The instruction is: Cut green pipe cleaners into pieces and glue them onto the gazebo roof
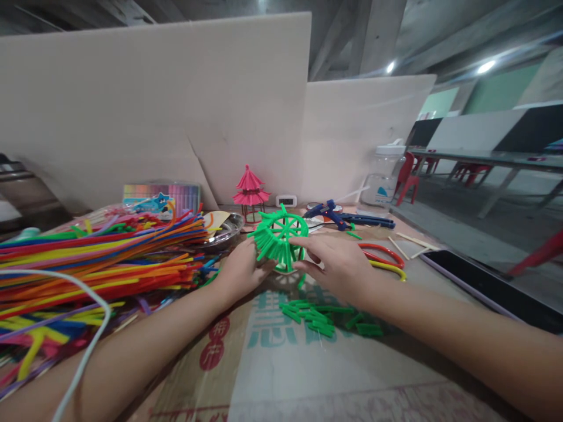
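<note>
A small round pavilion model (284, 249) made of green pipe cleaners stands on the cardboard in front of me. Its top is a spoked ring, and short green strips fan down from the ring along the left and front. My left hand (246, 266) is closed around its left side, the fingertips partly hidden behind the strips. My right hand (338, 264) holds the right side, with the index finger at the ring and the thumb lower down. Several cut green pipe cleaner pieces (319, 319) lie loose on the cardboard just below the hands.
Bundles of coloured pipe cleaners (101, 252) fill the left, crossed by a white cable (99, 299). Behind stand a pink pagoda model (250, 190), a marker set (160, 196) and a small clock (285, 201). A blue glue gun (328, 214), scissors (387, 258), bottle (382, 181) and phone (488, 284) are right.
</note>
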`<state>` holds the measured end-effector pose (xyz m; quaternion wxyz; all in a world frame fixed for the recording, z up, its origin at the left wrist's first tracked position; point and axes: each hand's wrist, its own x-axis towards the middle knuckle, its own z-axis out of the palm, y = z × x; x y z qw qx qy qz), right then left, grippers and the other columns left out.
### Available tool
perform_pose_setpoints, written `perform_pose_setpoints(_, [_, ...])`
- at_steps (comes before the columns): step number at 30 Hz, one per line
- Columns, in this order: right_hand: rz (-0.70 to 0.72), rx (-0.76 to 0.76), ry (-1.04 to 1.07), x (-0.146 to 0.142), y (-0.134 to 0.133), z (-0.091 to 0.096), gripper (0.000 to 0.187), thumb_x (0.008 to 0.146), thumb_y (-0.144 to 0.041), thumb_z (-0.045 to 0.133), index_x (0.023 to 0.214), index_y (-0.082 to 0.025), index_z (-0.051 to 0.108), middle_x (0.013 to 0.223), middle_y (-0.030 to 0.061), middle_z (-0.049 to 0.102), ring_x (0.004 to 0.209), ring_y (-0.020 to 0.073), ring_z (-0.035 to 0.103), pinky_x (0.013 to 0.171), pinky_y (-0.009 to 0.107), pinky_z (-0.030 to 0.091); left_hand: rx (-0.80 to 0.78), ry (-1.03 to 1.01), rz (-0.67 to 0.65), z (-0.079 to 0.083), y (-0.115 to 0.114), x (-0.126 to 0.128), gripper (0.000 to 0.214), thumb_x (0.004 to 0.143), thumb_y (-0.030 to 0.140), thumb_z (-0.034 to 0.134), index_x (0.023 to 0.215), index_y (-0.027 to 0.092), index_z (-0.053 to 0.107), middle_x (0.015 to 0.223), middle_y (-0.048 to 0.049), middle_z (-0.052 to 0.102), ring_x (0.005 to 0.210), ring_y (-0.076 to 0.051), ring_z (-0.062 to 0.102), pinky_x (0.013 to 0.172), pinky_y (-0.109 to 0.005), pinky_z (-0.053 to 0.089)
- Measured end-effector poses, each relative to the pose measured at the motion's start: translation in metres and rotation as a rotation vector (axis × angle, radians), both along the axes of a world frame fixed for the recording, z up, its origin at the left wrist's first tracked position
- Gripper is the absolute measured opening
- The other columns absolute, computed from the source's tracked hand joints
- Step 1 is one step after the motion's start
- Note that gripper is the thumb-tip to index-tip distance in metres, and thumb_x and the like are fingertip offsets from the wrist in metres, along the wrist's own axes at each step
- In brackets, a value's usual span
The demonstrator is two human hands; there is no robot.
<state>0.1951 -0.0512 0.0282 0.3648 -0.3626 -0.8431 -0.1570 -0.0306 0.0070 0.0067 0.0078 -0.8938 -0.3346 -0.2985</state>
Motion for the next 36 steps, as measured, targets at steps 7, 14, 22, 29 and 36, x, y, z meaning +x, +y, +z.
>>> perform_pose_setpoints(7, [-0.016,0.024,0.0,0.0013,0.0024,-0.0024,0.027,0.09,-0.029,0.058,0.115,-0.019,0.06,0.078,0.0028,0.07,0.073,0.0173,0.063,0.069,0.03,0.045,0.019,-0.015,-0.027,0.0013,-0.0014,0.0007,0.034,0.088,0.031,0.053,0.119,0.019,0.059,0.118,-0.0095,0.063,0.114,-0.027,0.056,0.098,-0.041,0.045])
perform_pose_setpoints(14, [-0.088,-0.004,-0.012,-0.0019,0.0008,-0.0038,0.03,0.087,-0.029,0.062,0.115,-0.021,0.057,0.073,0.0006,0.067,0.066,0.0165,0.059,0.06,0.028,0.037,0.0,-0.002,-0.011,0.0013,-0.0021,0.0014,0.033,0.088,0.032,0.052,0.117,0.018,0.059,0.116,-0.0104,0.064,0.112,-0.028,0.057,0.097,-0.042,0.046])
perform_pose_setpoints(22, [-0.06,-0.065,-0.001,-0.0009,-0.0007,-0.0041,0.039,0.09,-0.031,0.056,0.128,-0.022,0.048,0.076,-0.0005,0.067,0.06,0.0141,0.057,0.055,0.027,0.033,-0.05,-0.036,0.007,-0.0028,0.0012,-0.0013,0.041,0.087,0.035,0.054,0.124,0.016,0.055,0.123,-0.0122,0.061,0.115,-0.028,0.056,0.098,-0.043,0.045])
perform_pose_setpoints(29, [-0.022,-0.062,-0.008,0.0,-0.0038,-0.0052,0.035,0.093,-0.027,0.049,0.126,-0.019,0.051,0.074,0.0003,0.067,0.057,0.0139,0.055,0.056,0.028,0.034,-0.053,-0.037,0.0,-0.0044,0.0032,-0.0027,0.04,0.086,0.034,0.055,0.123,0.016,0.056,0.122,-0.0127,0.062,0.114,-0.029,0.057,0.097,-0.044,0.046])
perform_pose_setpoints(36, [-0.018,-0.062,0.001,-0.0011,-0.0046,-0.0039,0.031,0.093,-0.029,0.049,0.121,-0.018,0.054,0.076,0.0019,0.068,0.06,0.0147,0.057,0.057,0.028,0.037,-0.037,-0.027,-0.004,-0.0042,0.0029,-0.0023,0.041,0.087,0.033,0.055,0.125,0.019,0.055,0.121,-0.0113,0.062,0.115,-0.029,0.056,0.098,-0.043,0.045])
